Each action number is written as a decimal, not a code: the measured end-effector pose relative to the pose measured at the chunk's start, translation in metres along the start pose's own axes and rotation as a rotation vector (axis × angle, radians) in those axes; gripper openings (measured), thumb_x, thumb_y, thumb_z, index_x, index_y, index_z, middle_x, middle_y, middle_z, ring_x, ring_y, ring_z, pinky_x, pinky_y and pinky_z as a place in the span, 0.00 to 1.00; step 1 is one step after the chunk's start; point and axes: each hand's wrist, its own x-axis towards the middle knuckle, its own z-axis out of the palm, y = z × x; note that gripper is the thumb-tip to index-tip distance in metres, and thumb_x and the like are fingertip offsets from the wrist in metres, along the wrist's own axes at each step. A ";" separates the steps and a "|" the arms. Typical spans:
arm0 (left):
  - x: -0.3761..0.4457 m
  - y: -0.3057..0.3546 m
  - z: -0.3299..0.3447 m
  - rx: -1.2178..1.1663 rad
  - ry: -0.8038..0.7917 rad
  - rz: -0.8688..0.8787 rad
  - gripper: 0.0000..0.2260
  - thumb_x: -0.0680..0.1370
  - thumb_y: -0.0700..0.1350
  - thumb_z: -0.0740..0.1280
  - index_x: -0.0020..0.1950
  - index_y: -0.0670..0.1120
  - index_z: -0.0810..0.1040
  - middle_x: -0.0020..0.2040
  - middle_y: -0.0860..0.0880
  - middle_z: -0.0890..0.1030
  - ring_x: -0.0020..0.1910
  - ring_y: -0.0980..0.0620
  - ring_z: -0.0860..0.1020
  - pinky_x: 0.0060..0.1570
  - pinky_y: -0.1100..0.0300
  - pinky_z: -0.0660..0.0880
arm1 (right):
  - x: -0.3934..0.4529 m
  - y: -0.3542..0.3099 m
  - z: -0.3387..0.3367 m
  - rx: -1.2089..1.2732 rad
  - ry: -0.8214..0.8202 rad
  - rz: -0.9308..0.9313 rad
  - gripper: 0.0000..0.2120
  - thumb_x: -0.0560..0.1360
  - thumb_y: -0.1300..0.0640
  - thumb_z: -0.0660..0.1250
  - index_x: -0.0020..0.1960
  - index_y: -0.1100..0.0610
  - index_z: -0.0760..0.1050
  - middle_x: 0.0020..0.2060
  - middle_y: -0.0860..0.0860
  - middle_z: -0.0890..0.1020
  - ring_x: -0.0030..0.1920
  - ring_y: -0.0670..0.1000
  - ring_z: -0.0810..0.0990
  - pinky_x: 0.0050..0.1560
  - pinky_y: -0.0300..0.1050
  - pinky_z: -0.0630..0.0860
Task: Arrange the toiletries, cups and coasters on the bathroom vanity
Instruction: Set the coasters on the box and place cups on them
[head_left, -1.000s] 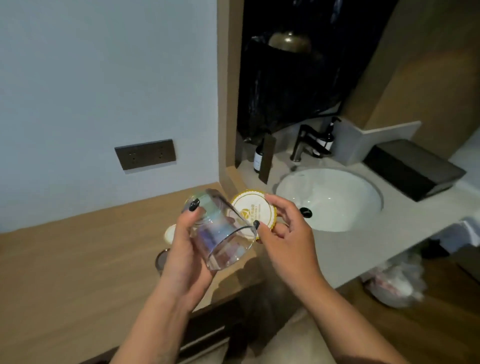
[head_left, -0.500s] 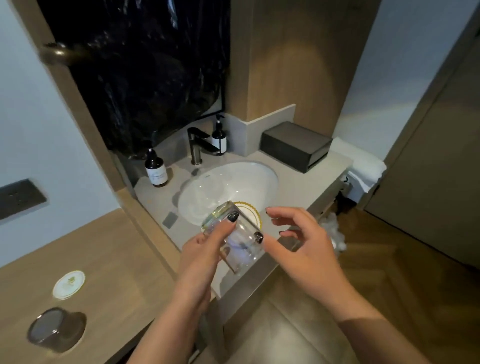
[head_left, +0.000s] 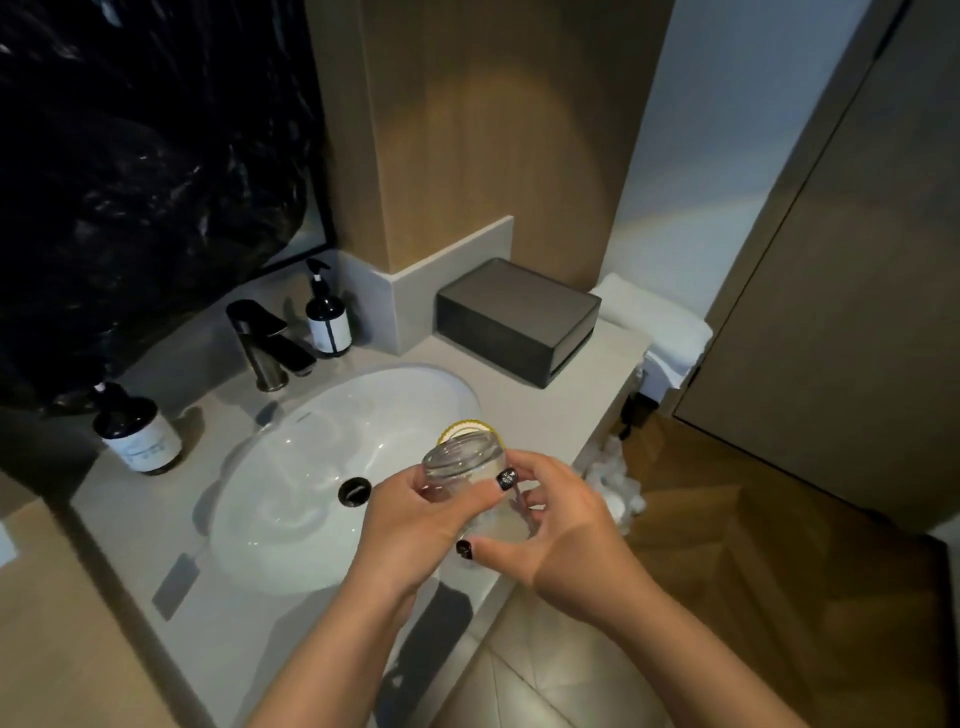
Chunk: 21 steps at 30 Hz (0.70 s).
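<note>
A clear glass cup (head_left: 464, 470) is tilted on its side over the right rim of the sink (head_left: 291, 535). My left hand (head_left: 410, 525) grips it from the left with the thumb across its front. On the right, my right hand (head_left: 563, 530) curls round it, thumb underneath. The yellow-rimmed edge of a white coaster (head_left: 464, 427) peeks out just behind the cup; what holds it is hidden. Two dark pump bottles with white labels stand on the vanity (head_left: 550, 400): one (head_left: 137, 434) at the left of the sink, one (head_left: 327, 325) beside the faucet (head_left: 265, 343).
A dark grey box (head_left: 519, 319) sits at the vanity's back right, with folded white towels (head_left: 657, 322) beyond it. Black plastic (head_left: 156, 156) covers the mirror. A wooden counter (head_left: 47, 623) adjoins on the left. A white crumpled bag (head_left: 615, 486) lies on the floor below the vanity edge.
My view swung right from the wooden counter to the sink. Both hands carried the cup and coaster over the sink's right rim, and my right hand closed round the cup.
</note>
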 end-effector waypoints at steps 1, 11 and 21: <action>0.014 0.003 0.007 0.016 -0.022 0.004 0.06 0.67 0.43 0.77 0.41 0.49 0.83 0.37 0.53 0.86 0.35 0.60 0.82 0.35 0.68 0.77 | 0.011 0.006 -0.005 0.014 0.021 -0.009 0.34 0.63 0.49 0.78 0.66 0.45 0.69 0.53 0.36 0.71 0.50 0.35 0.73 0.48 0.23 0.71; 0.110 0.038 0.111 0.037 -0.204 0.035 0.09 0.72 0.46 0.72 0.52 0.49 0.84 0.46 0.51 0.86 0.48 0.54 0.84 0.45 0.61 0.79 | 0.102 0.082 -0.099 0.238 0.046 0.089 0.28 0.60 0.47 0.76 0.60 0.46 0.75 0.55 0.46 0.79 0.50 0.46 0.81 0.50 0.41 0.80; 0.198 0.046 0.210 -0.060 0.278 0.038 0.10 0.73 0.44 0.72 0.53 0.51 0.82 0.52 0.53 0.82 0.51 0.53 0.81 0.45 0.60 0.80 | 0.194 0.154 -0.231 0.498 -0.022 0.200 0.17 0.67 0.65 0.75 0.55 0.57 0.79 0.47 0.53 0.83 0.42 0.42 0.83 0.40 0.35 0.78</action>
